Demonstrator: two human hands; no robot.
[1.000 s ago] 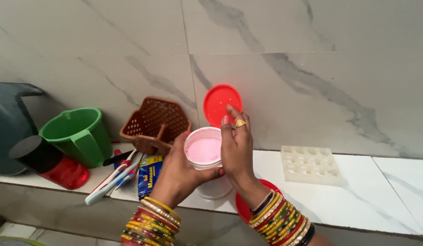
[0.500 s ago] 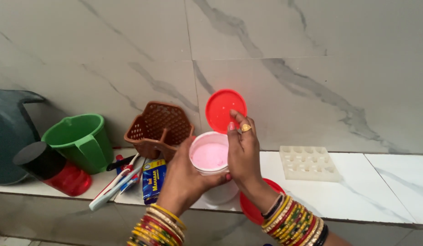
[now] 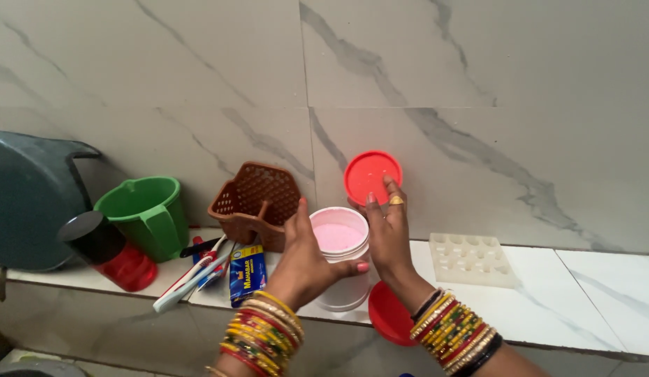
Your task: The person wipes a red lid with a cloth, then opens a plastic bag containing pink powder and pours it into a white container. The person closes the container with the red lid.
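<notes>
white tub of pink powder gripped by left hand; right hand holds red lid.

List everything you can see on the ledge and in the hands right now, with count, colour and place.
white tub: 1, white with pink contents, held over the ledge centre
round lid: 1, red, raised against the wall above the tub
second round lid: 1, red, ledge front edge, below the right wrist
mould tray: 1, cream, ledge right of the tub
perforated caddy: 1, brown, against the wall behind the tub
mug: 1, green, ledge left
jar: 1, red with black cap, lying far left
bucket: 1, dark grey, far left
packet: 1, blue and yellow, flat before the caddy
toothbrushes: a few, white with red and blue, beside the packet
ledge: 1, white marble
left hand: grips the tub
right hand: holds the raised lid
</notes>
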